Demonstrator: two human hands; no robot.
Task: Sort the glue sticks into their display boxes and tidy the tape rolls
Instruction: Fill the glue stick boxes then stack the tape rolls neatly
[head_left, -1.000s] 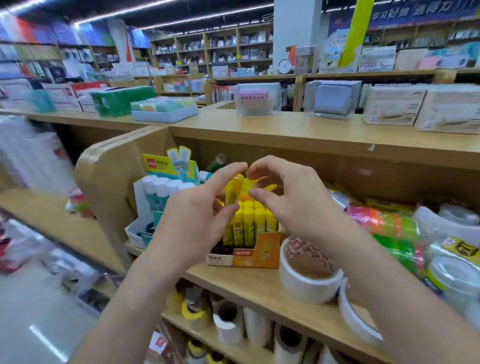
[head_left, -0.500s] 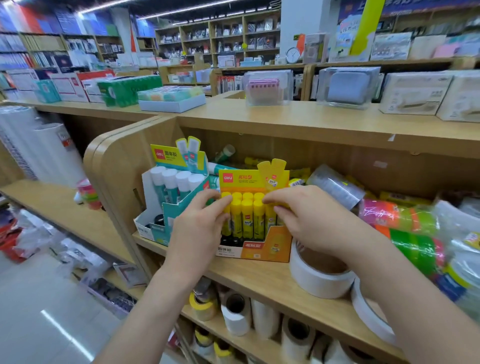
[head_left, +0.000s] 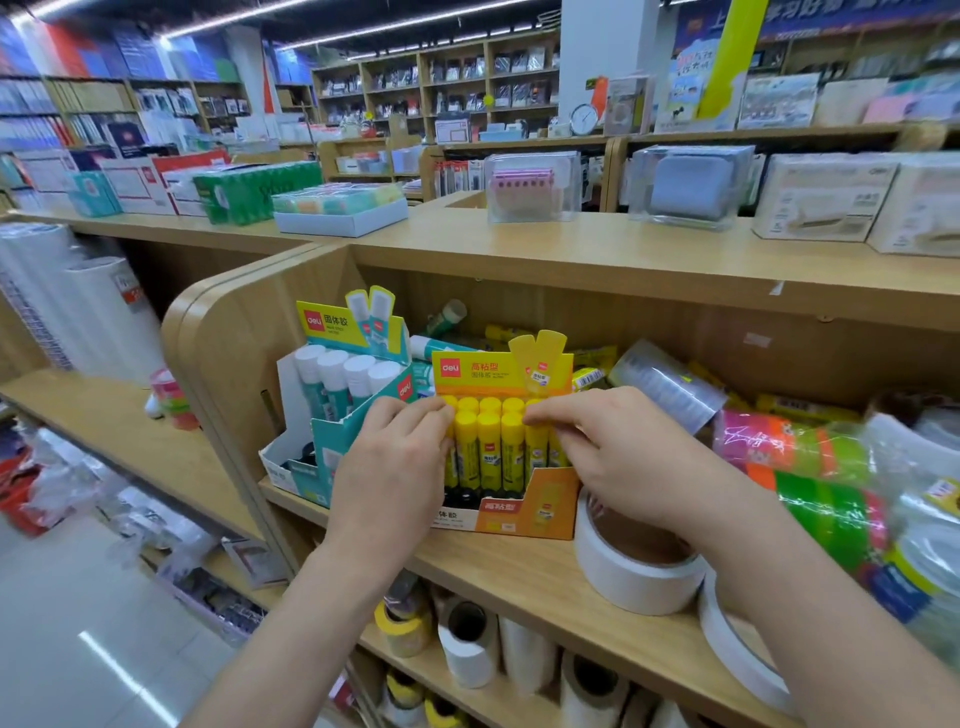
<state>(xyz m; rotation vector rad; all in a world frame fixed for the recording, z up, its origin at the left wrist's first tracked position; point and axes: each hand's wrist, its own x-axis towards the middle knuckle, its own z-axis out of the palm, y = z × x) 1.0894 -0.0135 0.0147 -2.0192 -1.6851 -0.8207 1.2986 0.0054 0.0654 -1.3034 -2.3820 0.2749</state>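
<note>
At the front edge of the wooden shelf (head_left: 519, 571), near its left end, the yellow display box (head_left: 524, 512) is standing with its yellow glue sticks (head_left: 488, 441) packed upright, long axes vertical and caps facing up. The left hand (head_left: 395, 467) is touching the left end of the front row with curled fingertips. The right hand (head_left: 618, 452) is meeting the right end the same way. Whether either hand is pinching a stick or only pressing it is hard to tell. The sticks are lying straight ahead between the two hands, equally near each, so the likely next move is squeezing the row square. The teal display box (head_left: 332, 447) is sitting just left, and a white tape roll (head_left: 634, 577) is waiting under the right wrist.
</note>
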